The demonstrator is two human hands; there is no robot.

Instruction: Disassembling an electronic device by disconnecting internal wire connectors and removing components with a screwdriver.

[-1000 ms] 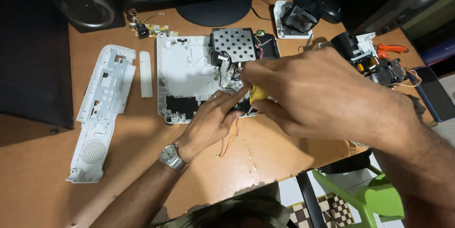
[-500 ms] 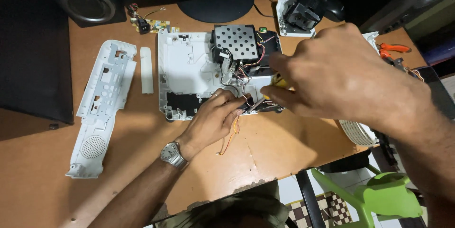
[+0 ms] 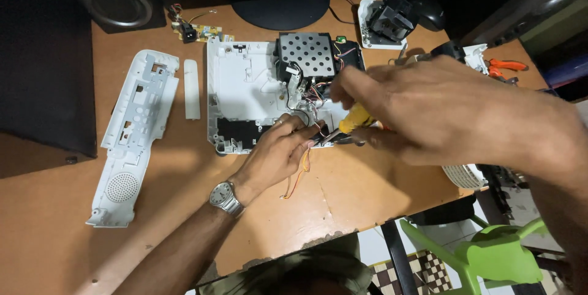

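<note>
Fingers of the right hand [image 3: 441, 111] close round a yellow-handled screwdriver [image 3: 355, 118] over the opened white chassis [image 3: 245, 86] near the desk's [image 3: 343, 197] back edge. Left hand [image 3: 278, 151] pinches thin wires [image 3: 306, 142] beside it; these look frail, so hold the rigid plastic shell instead.

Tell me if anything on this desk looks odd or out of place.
A thin orange wire trails loose out of the opened white plastic device casing onto the brown wooden desk, beside the left hand. Its free end appears unconnected.
</note>
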